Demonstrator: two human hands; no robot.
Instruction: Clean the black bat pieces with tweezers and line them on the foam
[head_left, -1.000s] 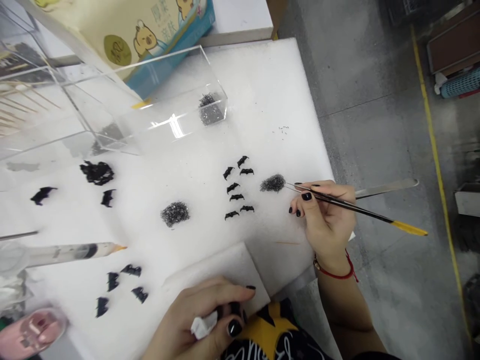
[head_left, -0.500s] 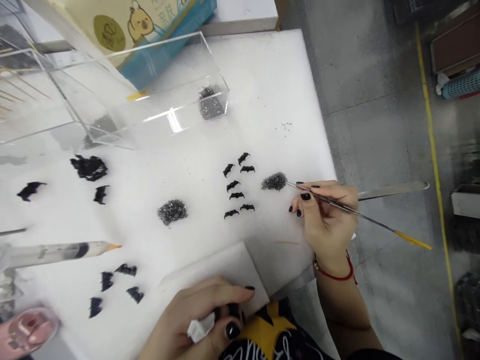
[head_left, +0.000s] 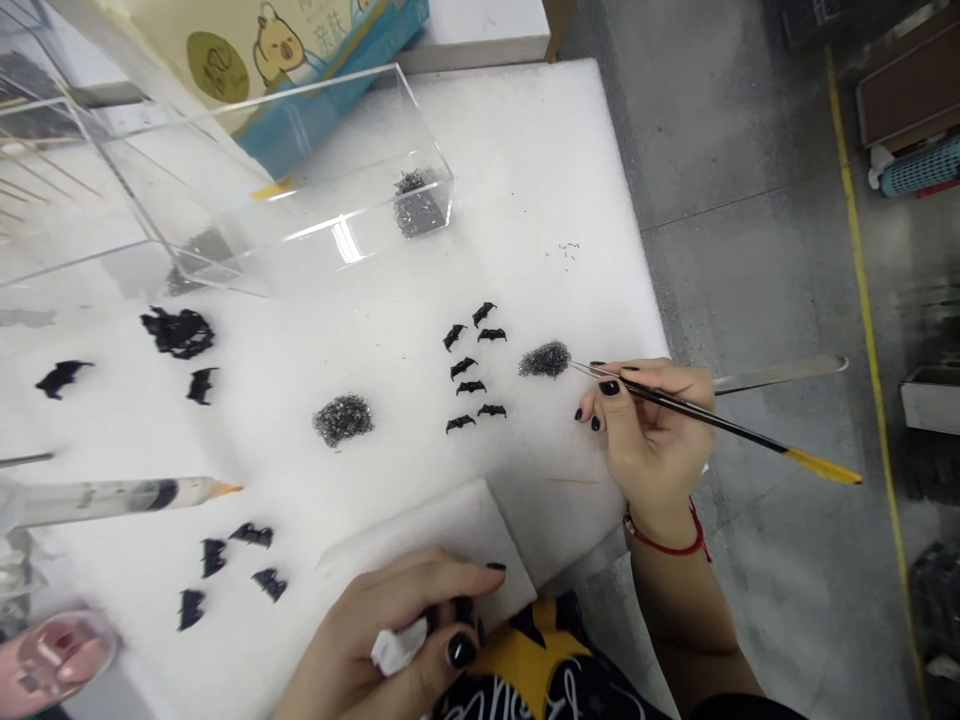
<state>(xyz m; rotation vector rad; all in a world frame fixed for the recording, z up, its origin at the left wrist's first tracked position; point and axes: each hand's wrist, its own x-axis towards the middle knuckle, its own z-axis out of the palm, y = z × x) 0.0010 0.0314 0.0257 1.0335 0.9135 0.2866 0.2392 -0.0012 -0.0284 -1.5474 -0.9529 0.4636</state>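
Observation:
My right hand (head_left: 660,420) is closed around thin tweezers (head_left: 712,418) with a dark shaft and yellow end. Their tips meet the right edge of a small pile of black bits (head_left: 546,359). A silver-grey handle (head_left: 784,375) also sticks out behind that hand. My left hand (head_left: 397,625), at the bottom, is curled around a crumpled white piece (head_left: 399,646), perhaps tissue, beside a white foam block (head_left: 442,525). Left of the pile lie several small black bat shapes (head_left: 470,387). Another heap of black bits (head_left: 343,419) lies further left.
A white foam sheet (head_left: 540,120) covers the table. On the left are a clear acrylic box (head_left: 300,235), a syringe with an orange tip (head_left: 112,500), larger black bats (head_left: 214,557) and a pink object (head_left: 60,660). A thin wooden stick (head_left: 571,481) lies near my right wrist.
The yellow end of the tweezers has swung up slightly, and the shaft now looks rolled in my right fingers. The tips stay at the pile. My left hand keeps its hold.

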